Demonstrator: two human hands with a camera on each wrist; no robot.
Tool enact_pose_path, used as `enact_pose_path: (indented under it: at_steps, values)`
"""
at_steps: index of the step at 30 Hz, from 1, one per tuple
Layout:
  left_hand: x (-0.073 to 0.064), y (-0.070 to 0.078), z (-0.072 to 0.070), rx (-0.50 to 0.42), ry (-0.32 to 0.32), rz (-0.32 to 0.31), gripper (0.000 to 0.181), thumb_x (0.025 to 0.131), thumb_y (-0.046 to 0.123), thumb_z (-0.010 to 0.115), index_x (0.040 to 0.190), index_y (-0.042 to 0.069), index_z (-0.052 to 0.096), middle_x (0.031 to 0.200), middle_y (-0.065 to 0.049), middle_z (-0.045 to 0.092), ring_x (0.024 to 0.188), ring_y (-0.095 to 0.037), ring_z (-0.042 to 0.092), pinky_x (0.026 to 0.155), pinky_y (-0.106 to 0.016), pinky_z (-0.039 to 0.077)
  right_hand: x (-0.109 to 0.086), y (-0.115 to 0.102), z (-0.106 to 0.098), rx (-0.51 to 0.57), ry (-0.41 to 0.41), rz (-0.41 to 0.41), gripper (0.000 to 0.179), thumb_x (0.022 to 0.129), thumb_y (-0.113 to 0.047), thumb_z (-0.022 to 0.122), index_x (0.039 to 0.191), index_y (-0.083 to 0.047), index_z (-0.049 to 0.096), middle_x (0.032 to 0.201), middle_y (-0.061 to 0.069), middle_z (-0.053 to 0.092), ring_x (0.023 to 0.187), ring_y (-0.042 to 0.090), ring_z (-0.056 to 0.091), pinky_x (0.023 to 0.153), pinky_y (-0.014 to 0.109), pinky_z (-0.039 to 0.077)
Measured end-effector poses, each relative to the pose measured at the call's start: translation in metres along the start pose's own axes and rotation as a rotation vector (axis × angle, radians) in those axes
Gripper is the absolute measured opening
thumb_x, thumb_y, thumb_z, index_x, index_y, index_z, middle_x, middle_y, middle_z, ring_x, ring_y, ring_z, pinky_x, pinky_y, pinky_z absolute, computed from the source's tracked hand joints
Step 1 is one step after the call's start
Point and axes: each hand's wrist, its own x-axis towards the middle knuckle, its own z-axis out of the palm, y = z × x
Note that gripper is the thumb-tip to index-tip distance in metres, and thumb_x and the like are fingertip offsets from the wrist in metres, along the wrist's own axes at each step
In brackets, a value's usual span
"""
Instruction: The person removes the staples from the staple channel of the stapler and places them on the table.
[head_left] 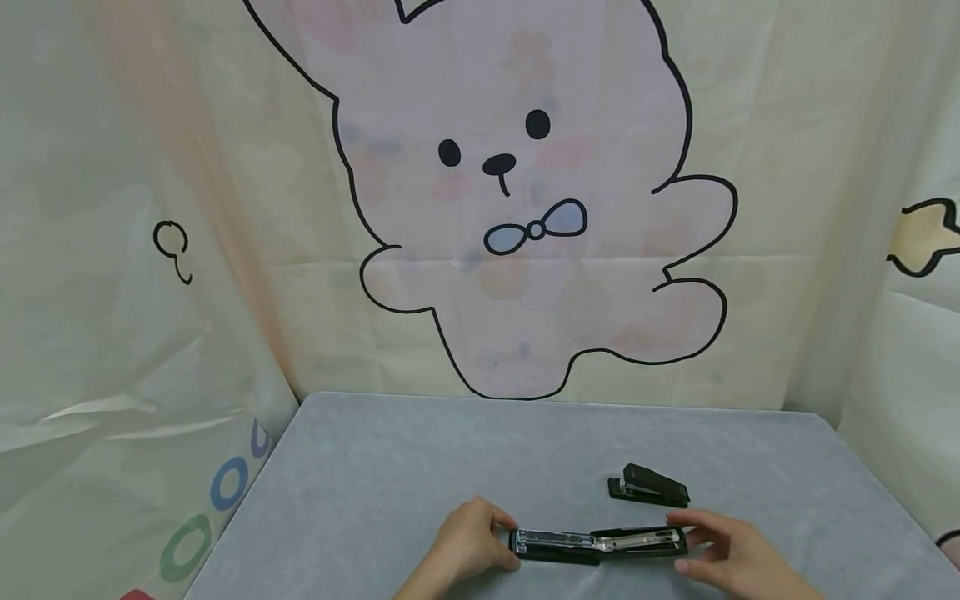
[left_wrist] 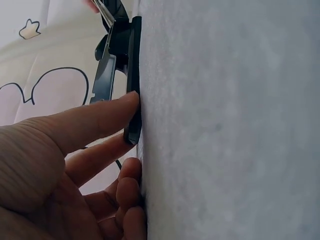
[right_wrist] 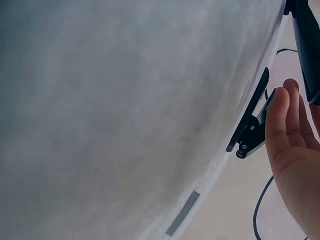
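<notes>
A black stapler [head_left: 558, 546], swung wide open with its metal staple channel showing, lies across the front of the table. My left hand [head_left: 472, 542] pinches its left end; in the left wrist view, thumb and forefinger grip the stapler's base [left_wrist: 134, 60] low against the cloth. At the other end, my right hand [head_left: 723, 550] has its thumb in front and forefinger behind, holding the raised top arm [right_wrist: 306, 45]. Behind it stands a second, smaller black stapler [head_left: 651, 486], which appears beyond my right fingers in the right wrist view.
Grey-blue cloth covers the table [head_left: 420, 450]. Pale curtains surround it; the back one [head_left: 510, 317] carries a cartoon animal drawing. A dark grey strip [right_wrist: 183, 213] shows by the table edge in the right wrist view.
</notes>
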Motion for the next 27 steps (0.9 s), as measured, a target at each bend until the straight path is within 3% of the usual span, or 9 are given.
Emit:
enact_pose_path:
  at_steps: [4, 9, 16, 24, 27]
  values:
    - [-0.0010, -0.0005, 0.0000, 0.015, 0.017, 0.022, 0.036, 0.059, 0.001, 0.096, 0.091, 0.011, 0.083, 0.060, 0.004, 0.056, 0.055, -0.012, 0.046, 0.051, -0.029, 0.031, 0.0044, -0.0007, 0.0004, 0.010, -0.013, -0.035, 0.063, 0.093, -0.020, 0.081, 0.139, 0.013, 0.055, 0.129, 0.028, 0.064, 0.089, 0.002, 0.062, 0.074, 0.027, 0.056]
    - [-0.0008, -0.0014, -0.0003, 0.028, 0.020, 0.026, 0.034, 0.060, 0.001, 0.096, 0.088, 0.013, 0.082, 0.059, 0.005, 0.056, 0.054, -0.013, 0.048, 0.051, -0.030, 0.032, 0.0077, -0.0023, 0.0012, 0.030, -0.031, -0.059, 0.058, 0.091, -0.017, 0.082, 0.134, 0.015, 0.059, 0.116, 0.018, 0.068, 0.081, 0.006, 0.061, 0.070, 0.027, 0.055]
    - [-0.0024, -0.0018, -0.0009, 0.029, 0.031, 0.053, 0.032, 0.059, -0.001, 0.095, 0.083, 0.013, 0.079, 0.059, 0.006, 0.055, 0.053, -0.011, 0.047, 0.050, -0.029, 0.033, 0.0095, -0.0062, 0.0040, 0.119, -0.014, -0.017, 0.056, 0.087, -0.011, 0.084, 0.129, 0.016, 0.061, 0.115, 0.019, 0.071, 0.087, 0.012, 0.071, 0.073, 0.030, 0.059]
    - [-0.0045, -0.0037, -0.0005, 0.045, 0.051, 0.099, 0.033, 0.056, -0.004, 0.091, 0.079, 0.013, 0.076, 0.057, 0.010, 0.053, 0.051, -0.008, 0.045, 0.051, -0.027, 0.033, 0.0051, -0.0023, 0.0076, 0.039, 0.006, -0.176, 0.052, 0.090, -0.014, 0.082, 0.125, 0.019, 0.063, 0.118, 0.030, 0.068, 0.093, 0.001, 0.070, 0.076, 0.026, 0.059]
    - [-0.0046, -0.0029, -0.0003, 0.041, 0.050, 0.090, 0.033, 0.056, -0.005, 0.091, 0.079, 0.013, 0.075, 0.058, 0.009, 0.053, 0.052, -0.008, 0.045, 0.051, -0.027, 0.033, 0.0041, -0.0021, 0.0084, 0.019, 0.018, -0.200, 0.050, 0.091, -0.013, 0.081, 0.125, 0.019, 0.062, 0.119, 0.031, 0.068, 0.094, -0.001, 0.069, 0.075, 0.026, 0.059]
